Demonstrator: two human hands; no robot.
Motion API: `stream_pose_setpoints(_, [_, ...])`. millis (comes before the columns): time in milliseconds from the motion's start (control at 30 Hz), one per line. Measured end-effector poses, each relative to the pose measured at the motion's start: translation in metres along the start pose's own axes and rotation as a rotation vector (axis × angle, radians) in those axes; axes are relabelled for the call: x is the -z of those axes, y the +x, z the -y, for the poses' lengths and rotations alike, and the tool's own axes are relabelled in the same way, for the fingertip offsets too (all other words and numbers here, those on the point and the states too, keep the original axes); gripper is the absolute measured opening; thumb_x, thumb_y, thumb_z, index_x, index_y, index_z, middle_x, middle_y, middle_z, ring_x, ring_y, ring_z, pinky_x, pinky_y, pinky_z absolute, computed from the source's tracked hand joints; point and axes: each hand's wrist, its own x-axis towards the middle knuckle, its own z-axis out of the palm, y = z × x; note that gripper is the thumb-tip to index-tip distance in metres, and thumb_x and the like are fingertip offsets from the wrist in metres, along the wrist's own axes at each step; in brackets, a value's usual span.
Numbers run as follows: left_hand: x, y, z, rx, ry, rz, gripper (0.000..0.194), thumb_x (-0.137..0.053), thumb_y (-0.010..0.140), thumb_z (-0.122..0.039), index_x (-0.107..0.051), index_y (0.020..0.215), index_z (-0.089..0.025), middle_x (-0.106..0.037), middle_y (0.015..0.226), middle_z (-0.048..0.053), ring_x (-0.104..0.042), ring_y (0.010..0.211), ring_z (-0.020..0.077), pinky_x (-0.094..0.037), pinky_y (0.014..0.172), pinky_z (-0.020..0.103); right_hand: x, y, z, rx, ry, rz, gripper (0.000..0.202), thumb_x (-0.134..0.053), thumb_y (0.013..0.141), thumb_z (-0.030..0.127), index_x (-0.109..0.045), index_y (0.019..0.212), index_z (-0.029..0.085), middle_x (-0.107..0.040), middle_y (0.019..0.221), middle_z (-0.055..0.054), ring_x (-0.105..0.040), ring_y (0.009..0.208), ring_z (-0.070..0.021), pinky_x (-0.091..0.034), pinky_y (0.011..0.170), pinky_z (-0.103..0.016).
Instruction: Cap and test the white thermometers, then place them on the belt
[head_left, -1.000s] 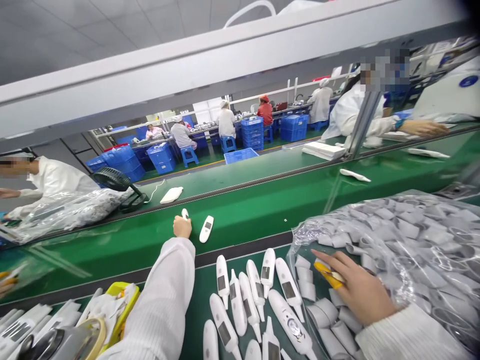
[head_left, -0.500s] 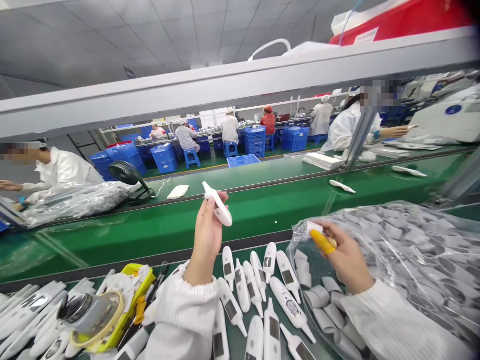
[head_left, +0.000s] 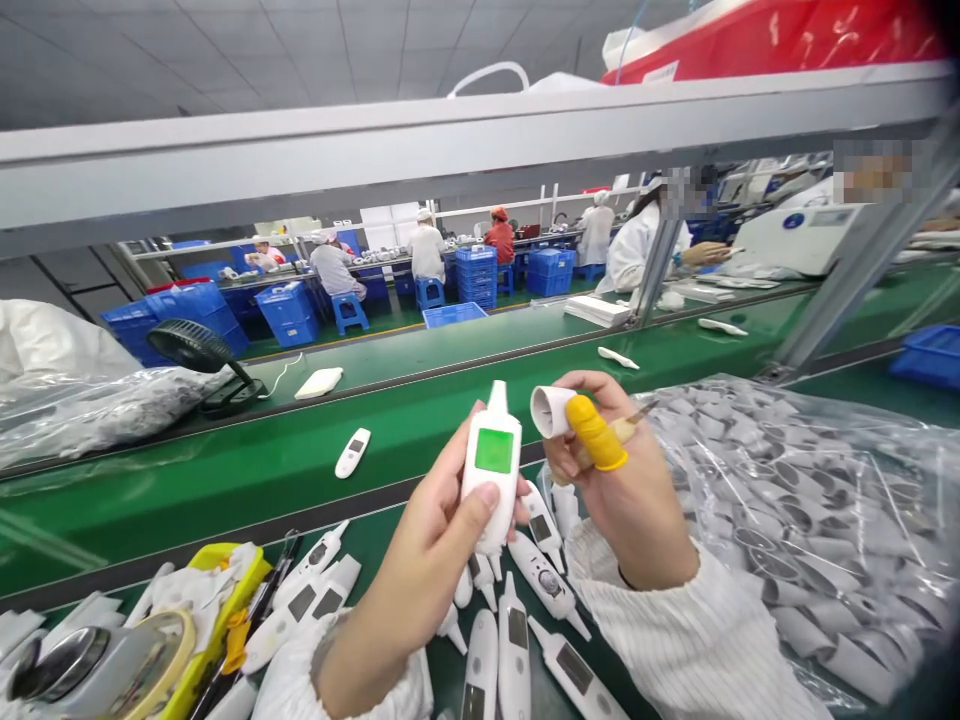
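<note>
My left hand (head_left: 442,520) is closed around a white ear thermometer (head_left: 491,490), its probe pointing up. The thumb presses on its front, below a screen lit green. Just right of it, my right hand (head_left: 615,470) pinches a short white plastic cap (head_left: 551,411), hollow end toward the thermometer but apart from it. A yellow finger cot (head_left: 596,433) covers my right thumb. Below the hands, several more thermometers (head_left: 514,640) lie on the bench with dark screens.
Right of my hands spreads a clear bag full of white-grey caps (head_left: 810,530). A yellow tray (head_left: 225,610) with a tape roll stands at front left. Beyond runs a green conveyor (head_left: 420,420) carrying a thermometer (head_left: 352,453). A small black fan (head_left: 191,345) and co-workers are farther back.
My left hand has turned the thermometer upright, screen facing me and now lit green. My right hand has lifted the cap leftward from the bag, close to the probe. The view has shifted right.
</note>
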Motion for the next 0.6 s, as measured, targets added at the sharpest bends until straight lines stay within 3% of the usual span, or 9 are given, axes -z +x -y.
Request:
stream_pose_setpoints(133, [-0.006,0.0,0.008,-0.021,0.258,-0.089,0.061,-0.069,0.087,-0.039,-0.049,0.144,-0.037,-0.07,0.094,0.002,-0.056,0.064,0.0112,-0.046,0.054,0.019,0.009,0.003,-0.004,0.125,-0.077,0.008,0.036,-0.079,0.074,0.044,-0.056,0.09,0.023,-0.051,0.056,0.008,-0.032,0.039,-0.0039,-0.023,0.037,-0.016])
stream_pose_setpoints(200, [-0.007,0.001,0.013,-0.058,0.389,-0.116,0.067,-0.076,0.08,-0.037,-0.052,0.142,-0.039,-0.072,0.102,0.002,-0.06,0.068,0.0146,-0.049,0.057,0.022,0.012,0.002,-0.003,0.155,-0.16,0.058,0.032,-0.081,0.074,0.04,-0.063,0.092,0.021,-0.06,0.07,0.003,-0.039,0.044,-0.004,-0.028,0.038,-0.017])
stream_pose_setpoints(300, [-0.007,0.002,0.019,-0.085,0.507,-0.142,0.067,-0.074,0.082,-0.042,-0.049,0.144,-0.04,-0.073,0.105,0.002,-0.064,0.071,0.0175,-0.051,0.058,0.025,0.015,0.0,-0.001,0.171,-0.326,0.178,0.024,-0.078,0.079,0.037,-0.07,0.095,0.02,-0.066,0.086,-0.003,-0.057,0.062,-0.009,-0.042,0.046,-0.017])
stream_pose_setpoints(400, [-0.007,0.001,0.022,-0.086,0.552,-0.149,0.066,-0.07,0.085,-0.046,-0.046,0.146,-0.042,-0.074,0.102,0.001,-0.066,0.072,0.0179,-0.049,0.057,0.024,0.016,-0.001,-0.002,0.201,-0.329,0.143,0.021,-0.076,0.082,0.035,-0.071,0.098,0.021,-0.068,0.085,-0.002,-0.063,0.071,-0.0116,-0.049,0.054,-0.018])
stream_pose_setpoints(600, [-0.007,0.001,0.023,-0.096,0.529,-0.167,0.068,-0.073,0.083,-0.044,-0.047,0.146,-0.038,-0.074,0.1,0.002,-0.068,0.078,0.0202,-0.051,0.06,0.025,0.014,-0.002,-0.005,0.212,-0.38,0.103,0.027,-0.075,0.082,0.042,-0.071,0.097,0.02,-0.069,0.082,-0.003,-0.065,0.069,-0.0139,-0.05,0.05,-0.02])
